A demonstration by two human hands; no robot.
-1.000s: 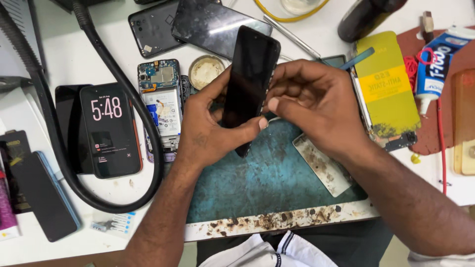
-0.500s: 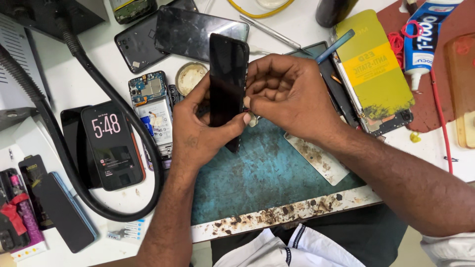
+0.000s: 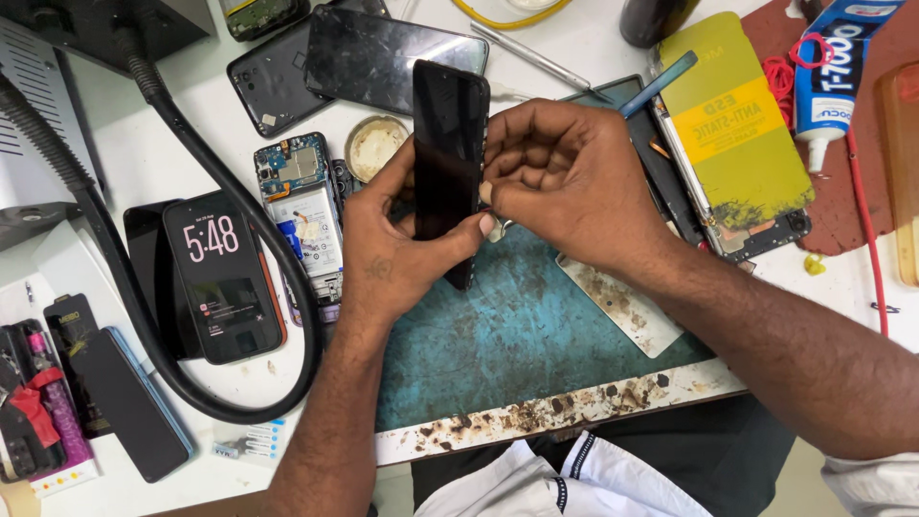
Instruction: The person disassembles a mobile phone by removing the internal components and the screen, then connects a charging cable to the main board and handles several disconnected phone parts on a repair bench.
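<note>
Black glass, the face of a phone screen panel (image 3: pixel 448 163), is held upright on its long edge above a worn teal work mat (image 3: pixel 536 335). The panel is clasped from the left by the left hand (image 3: pixel 392 249), with the thumb pressed on its lower front. Its right edge is pinched by the fingertips of the right hand (image 3: pixel 565 182); whether a small tool is held there cannot be told. A dismantled phone with its circuit board exposed (image 3: pixel 302 206) is seen just left of the hands, and a lit phone (image 3: pixel 222 278) lies further left inside the loop of a thick black hose (image 3: pixel 191 172). A yellow sheet (image 3: pixel 732 120) and a glue tube (image 3: pixel 831 81) lie to the right. As a judgement: the thin panel could be cracked if it is twisted between the two grips, or dropped onto the mat and the loose parts if the left thumb slips, and the edge could be chipped by too much fingertip force
</note>
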